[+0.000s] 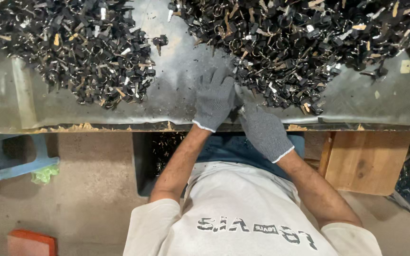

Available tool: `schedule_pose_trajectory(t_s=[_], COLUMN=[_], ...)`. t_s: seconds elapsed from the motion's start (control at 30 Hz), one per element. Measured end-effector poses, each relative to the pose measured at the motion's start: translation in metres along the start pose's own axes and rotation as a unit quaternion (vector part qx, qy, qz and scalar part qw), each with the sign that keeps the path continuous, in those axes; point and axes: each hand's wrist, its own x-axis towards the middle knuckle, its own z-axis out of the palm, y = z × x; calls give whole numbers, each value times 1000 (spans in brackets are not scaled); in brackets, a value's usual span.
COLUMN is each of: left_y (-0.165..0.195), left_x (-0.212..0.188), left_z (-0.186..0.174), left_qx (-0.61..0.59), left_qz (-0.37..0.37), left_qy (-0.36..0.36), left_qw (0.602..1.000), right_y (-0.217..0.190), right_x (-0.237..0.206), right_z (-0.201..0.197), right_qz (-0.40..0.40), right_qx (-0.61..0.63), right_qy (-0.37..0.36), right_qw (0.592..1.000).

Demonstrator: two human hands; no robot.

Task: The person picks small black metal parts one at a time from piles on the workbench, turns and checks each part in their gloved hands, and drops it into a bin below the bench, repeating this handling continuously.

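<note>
between the two gloved hands, at the near edge of the right-hand heap of small black and metal parts [300, 42], a small pale piece shows; it is too small to name. the left hand [214, 97] lies flat with fingers spread toward that heap's edge, and the right hand [262, 128] sits just beside it, touching it at the thumb side. the hands are together, but whether either grips the piece i cannot tell. working at the heap's near fringe likely keeps loose parts within easy reach. left of this heap, across a bare strip of the grey metal tabletop [176, 85], lies a second, similar heap [81, 52]. below the heap, past the table edge, stand a wooden box [366, 161] and a dark bin [167, 151]. far left on the floor sits an orange block [29, 242].
</note>
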Motion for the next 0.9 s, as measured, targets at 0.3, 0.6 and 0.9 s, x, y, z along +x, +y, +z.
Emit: schedule_pose_trajectory(t_s=[0.3,0.6,0.9], left_y=[-1,-3,-9], left_x=[-35,-45,-55], left_z=[-16,-13,-9], left_qx=[-118,-49,-96], left_qz=[-95,-96,-50], left_qy=[-164,-157,-107], left_qw=[975,982,988], right_y=[-1,-5,7], right_x=[0,16,23], right_z=[-6,8,-12], right_qz=[-14,32,-22], right_qx=[118,44,119], right_qy=[80,-34,4], right_qw=[990,998,993])
